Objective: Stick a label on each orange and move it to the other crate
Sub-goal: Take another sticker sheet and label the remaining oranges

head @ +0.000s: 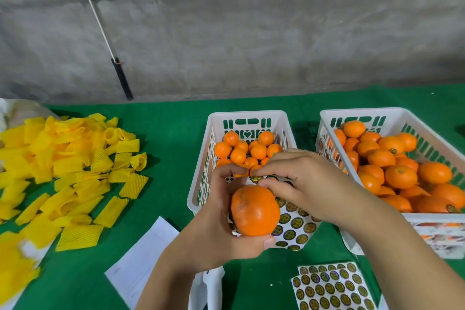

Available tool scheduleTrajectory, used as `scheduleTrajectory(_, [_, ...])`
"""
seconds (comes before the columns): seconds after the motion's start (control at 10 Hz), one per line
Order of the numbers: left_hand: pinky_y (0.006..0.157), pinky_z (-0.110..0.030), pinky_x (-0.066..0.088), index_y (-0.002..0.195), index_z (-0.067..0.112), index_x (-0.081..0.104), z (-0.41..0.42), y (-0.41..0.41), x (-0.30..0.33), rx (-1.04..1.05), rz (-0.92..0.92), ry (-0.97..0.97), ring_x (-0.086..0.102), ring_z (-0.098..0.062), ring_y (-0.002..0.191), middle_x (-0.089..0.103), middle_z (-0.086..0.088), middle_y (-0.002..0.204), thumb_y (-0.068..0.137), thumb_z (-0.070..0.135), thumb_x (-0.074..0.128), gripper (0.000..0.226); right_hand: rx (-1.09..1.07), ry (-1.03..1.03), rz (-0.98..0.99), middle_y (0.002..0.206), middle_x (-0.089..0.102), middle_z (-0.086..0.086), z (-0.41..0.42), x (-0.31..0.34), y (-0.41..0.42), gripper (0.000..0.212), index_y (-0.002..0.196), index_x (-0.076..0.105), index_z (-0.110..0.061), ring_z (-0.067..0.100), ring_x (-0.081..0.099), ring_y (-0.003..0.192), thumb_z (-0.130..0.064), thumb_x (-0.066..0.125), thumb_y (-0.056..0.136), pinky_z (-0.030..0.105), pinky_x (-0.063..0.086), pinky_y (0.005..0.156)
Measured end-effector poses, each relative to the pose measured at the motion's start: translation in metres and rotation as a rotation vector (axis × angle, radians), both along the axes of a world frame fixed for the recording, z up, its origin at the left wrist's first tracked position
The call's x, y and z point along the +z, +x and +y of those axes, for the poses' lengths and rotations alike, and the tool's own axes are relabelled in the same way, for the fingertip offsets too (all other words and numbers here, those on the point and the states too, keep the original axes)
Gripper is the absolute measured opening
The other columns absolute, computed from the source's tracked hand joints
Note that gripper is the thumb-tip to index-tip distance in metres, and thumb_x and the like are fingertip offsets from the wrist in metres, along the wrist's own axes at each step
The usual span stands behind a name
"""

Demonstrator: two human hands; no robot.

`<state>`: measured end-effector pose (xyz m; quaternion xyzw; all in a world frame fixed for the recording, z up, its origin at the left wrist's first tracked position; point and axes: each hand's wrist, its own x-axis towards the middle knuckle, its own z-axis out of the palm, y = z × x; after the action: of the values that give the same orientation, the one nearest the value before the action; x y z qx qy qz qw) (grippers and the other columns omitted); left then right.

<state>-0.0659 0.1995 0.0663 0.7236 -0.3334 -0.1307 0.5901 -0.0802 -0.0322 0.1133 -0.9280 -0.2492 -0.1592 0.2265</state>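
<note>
On your far left lay the heap of yellow foam sleeves [63, 176], well apart from the work. Your left hand [214, 229] was curled around one orange [255, 210], thumb under it, and it also appeared to hold the label sheet [294, 226] behind the fruit, above the near end of the left crate [201, 189]. Because that hand carried both at once, the orange could have rolled off your palm, or the sheet could have buckled.

Your right hand [302, 181] had its fingertips pinched together at the sheet's top edge; whether a label was already lifted I could not tell. A label peeled too fast could have folded onto itself or stuck to your finger instead of the peel.

The right crate [427, 128] was piled high, some fruit there already labelled. I judged that you could easily have mixed labelled with unlabelled fruit.
</note>
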Motion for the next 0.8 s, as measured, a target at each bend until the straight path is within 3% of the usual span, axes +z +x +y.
scheduleTrajectory(0.1, [0.092,-0.039,0.063,0.145,0.040,0.021,0.000,0.002,0.005,0.004,-0.023,0.029,0.064,-0.019,0.125,0.051,0.024,0.139,0.076,0.023,0.096,0.104,0.017,0.024,0.024,0.110,0.075,-0.013,-0.003,0.002,0.002,0.025,0.121,0.077,-0.025,0.006,0.065,0.101,-0.034,0.067,0.100,0.030,0.054,0.091])
scheduleTrajectory(0.3, [0.090,-0.026,0.058,0.139,0.046,0.024,0.001,0.008,0.008,-0.037,-0.057,0.044,0.062,-0.015,0.127,0.054,0.024,0.137,0.077,0.018,0.095,0.098,0.080,-0.066,-0.070,0.096,0.074,-0.004,0.002,0.008,0.007,0.018,0.105,0.079,-0.016,0.018,0.067,0.090,-0.027,0.065,0.102,0.042,0.054,0.087])
scheduleTrajectory(0.4, [0.089,-0.028,0.060,0.134,0.036,0.029,-0.006,0.013,0.005,-0.069,-0.030,0.081,0.063,-0.016,0.124,0.058,0.017,0.133,0.066,0.017,0.099,0.099,0.154,-0.074,0.084,0.099,0.076,-0.002,-0.004,0.021,0.010,0.020,0.111,0.080,-0.015,0.014,0.067,0.092,-0.027,0.068,0.101,0.036,0.053,0.087])
scheduleTrajectory(0.5, [0.077,-0.015,0.055,0.109,0.024,0.037,-0.022,0.014,0.007,0.034,0.140,0.007,0.070,-0.002,0.102,0.061,0.001,0.112,0.029,0.040,0.088,0.097,0.168,-0.110,0.235,0.097,0.075,-0.002,-0.013,0.030,0.013,0.020,0.111,0.079,-0.018,0.015,0.067,0.089,-0.030,0.068,0.100,0.037,0.051,0.083])
scheduleTrajectory(0.6, [0.085,-0.013,0.053,0.101,0.015,0.035,-0.040,0.008,0.005,0.045,0.121,-0.109,0.068,0.010,0.101,0.056,-0.006,0.114,0.033,0.070,0.094,0.106,0.190,-0.164,0.312,0.097,0.075,-0.006,-0.016,0.032,0.015,0.018,0.110,0.079,-0.020,0.015,0.067,0.089,-0.030,0.068,0.099,0.035,0.050,0.084])
scheduleTrajectory(0.7, [0.079,-0.007,0.051,0.091,0.015,0.037,-0.048,0.009,0.008,0.124,0.145,-0.220,0.070,0.008,0.091,0.055,-0.006,0.103,0.018,0.091,0.083,0.116,0.186,-0.176,0.351,0.094,0.074,0.001,-0.015,0.033,0.015,0.025,0.106,0.078,-0.016,0.021,0.067,0.088,-0.035,0.064,0.099,0.041,0.051,0.082])
scheduleTrajectory(0.8, [0.065,-0.008,0.050,0.083,0.014,0.042,-0.044,0.012,0.002,0.191,0.072,-0.173,0.066,-0.005,0.076,0.059,-0.006,0.087,-0.010,0.079,0.085,0.122,0.186,-0.187,0.360,0.095,0.074,0.004,-0.014,0.035,0.014,0.029,0.105,0.077,-0.016,0.023,0.068,0.089,-0.039,0.061,0.097,0.042,0.051,0.082])
